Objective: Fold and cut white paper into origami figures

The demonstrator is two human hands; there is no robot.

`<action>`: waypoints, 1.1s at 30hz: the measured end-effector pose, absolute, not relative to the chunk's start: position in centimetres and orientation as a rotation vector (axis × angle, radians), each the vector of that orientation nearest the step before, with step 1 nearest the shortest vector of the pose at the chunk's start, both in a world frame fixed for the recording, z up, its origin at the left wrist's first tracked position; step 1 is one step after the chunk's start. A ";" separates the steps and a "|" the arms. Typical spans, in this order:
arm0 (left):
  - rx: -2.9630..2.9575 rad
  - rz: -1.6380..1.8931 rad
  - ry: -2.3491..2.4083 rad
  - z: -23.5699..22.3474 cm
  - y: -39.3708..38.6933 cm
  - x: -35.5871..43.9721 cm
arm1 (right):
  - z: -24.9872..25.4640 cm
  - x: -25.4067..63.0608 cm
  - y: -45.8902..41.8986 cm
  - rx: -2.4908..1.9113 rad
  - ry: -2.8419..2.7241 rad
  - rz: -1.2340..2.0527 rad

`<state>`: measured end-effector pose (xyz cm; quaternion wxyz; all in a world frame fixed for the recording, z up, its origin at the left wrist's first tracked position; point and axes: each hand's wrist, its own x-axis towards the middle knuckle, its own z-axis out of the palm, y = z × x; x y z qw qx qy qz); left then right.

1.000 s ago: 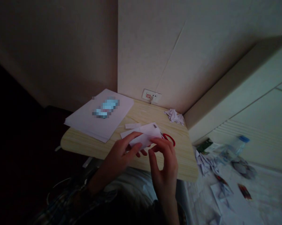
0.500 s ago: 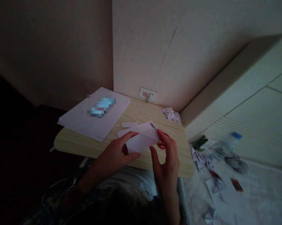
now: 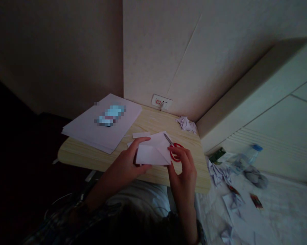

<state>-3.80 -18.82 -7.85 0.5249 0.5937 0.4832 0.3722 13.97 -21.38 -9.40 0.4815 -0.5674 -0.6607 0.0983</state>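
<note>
A white sheet of paper (image 3: 152, 155) with crease lines is held above the near part of the small wooden table (image 3: 148, 122). My left hand (image 3: 129, 158) grips its left edge, thumb below and fingers above. At the right edge, my right hand (image 3: 182, 165) pinches the paper between thumb and fingertips. Just behind the right fingers lie red-handled scissors (image 3: 177, 151), their blades pointing to the back left. Another white paper (image 3: 158, 136) lies flat under and behind the held sheet, beside a narrow paper strip (image 3: 141, 135).
A stack of white paper (image 3: 84, 126) with a blurred-out phone (image 3: 112, 114) on it covers the table's left. Folded paper pieces (image 3: 186, 124) sit at the back right corner. A wall socket (image 3: 162, 102) is behind. On the bed at right are a plastic bottle (image 3: 247, 158) and more folded papers (image 3: 218, 173).
The held paper has turned flatter and more level between my hands. My right hand has shifted slightly right and down its edge, and more of the scissors now shows.
</note>
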 end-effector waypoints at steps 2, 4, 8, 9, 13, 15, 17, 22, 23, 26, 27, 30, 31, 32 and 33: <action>1.349 0.893 1.108 -7.8 -18.7 -3.7 | -9.4 14.0 -21.4 -1.389 -1.609 0.238; 1.308 0.888 1.069 -7.8 -18.7 -3.6 | -9.3 14.0 -21.4 -1.379 -1.608 0.231; 1.337 0.908 1.123 -7.6 -18.8 -3.5 | -9.1 13.7 -21.5 -1.363 -1.597 0.224; 1.340 0.915 1.140 -7.7 -18.8 -3.5 | -9.1 13.6 -21.5 -1.359 -1.593 0.227; 1.312 0.958 1.176 -7.9 -18.9 -3.4 | -8.8 12.9 -21.6 -1.336 -1.558 0.251; 1.283 0.978 1.165 -8.0 -18.8 -3.3 | -8.8 12.5 -21.7 -1.328 -1.539 0.285; 1.248 0.999 1.151 -8.0 -18.8 -3.2 | -8.8 12.2 -21.7 -1.345 -1.517 0.336; 1.134 1.026 1.010 -7.7 -18.8 -3.1 | -8.7 12.0 -21.8 -1.349 -1.457 0.493; 1.109 1.035 0.966 -7.7 -18.8 -3.1 | -8.6 12.0 -21.8 -1.322 -1.466 0.515; 1.059 1.067 0.897 -7.8 -19.0 -3.1 | -8.7 12.0 -21.7 -1.258 -1.505 0.505; 1.057 1.075 0.889 -7.8 -19.0 -3.1 | -8.7 12.1 -21.7 -1.252 -1.509 0.467; 1.082 1.056 0.877 -7.6 -19.0 -3.1 | -8.9 12.2 -21.5 -1.285 -1.489 0.349; 1.093 1.038 0.872 -7.5 -18.9 -3.1 | -9.0 12.2 -21.4 -1.297 -1.480 0.345; 1.106 1.015 0.867 -7.4 -18.9 -3.1 | -9.0 12.3 -21.4 -1.304 -1.469 0.375; 1.122 0.989 0.857 -7.4 -18.8 -3.0 | -9.0 12.3 -21.4 -1.303 -1.455 0.429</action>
